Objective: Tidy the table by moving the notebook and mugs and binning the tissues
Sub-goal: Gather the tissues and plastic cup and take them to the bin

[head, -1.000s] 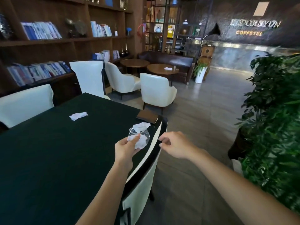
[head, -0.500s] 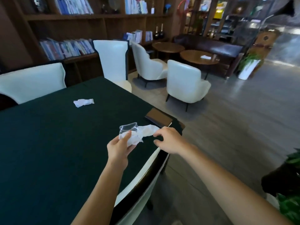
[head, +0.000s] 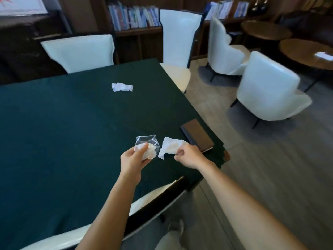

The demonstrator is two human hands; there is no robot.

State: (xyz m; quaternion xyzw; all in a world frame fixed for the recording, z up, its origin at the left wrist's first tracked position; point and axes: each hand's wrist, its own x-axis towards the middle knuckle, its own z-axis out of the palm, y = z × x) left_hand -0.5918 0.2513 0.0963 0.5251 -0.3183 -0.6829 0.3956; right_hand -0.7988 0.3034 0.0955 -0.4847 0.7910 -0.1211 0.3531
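Observation:
My left hand [head: 134, 159] grips a clear glass mug [head: 146, 144] with a crumpled tissue stuffed inside it, held just above the dark green table [head: 54, 132]. My right hand [head: 188, 156] pinches a second white tissue [head: 170, 146] right beside the mug. Behind my right hand a brown notebook [head: 197, 135] lies flat near the table's right corner. Another crumpled tissue [head: 122, 86] rests on the far part of the table. No bin is in view.
White chairs stand around the table: one at the near edge [head: 153, 201], two on the far side [head: 79, 51] [head: 180, 38]. White armchairs [head: 266, 87] and round wooden tables [head: 306, 51] fill the floor at right. Bookshelves [head: 135, 17] line the back wall.
My right hand has reached in and taken hold of the tissue next to the mug. The view has swung down and left over the table.

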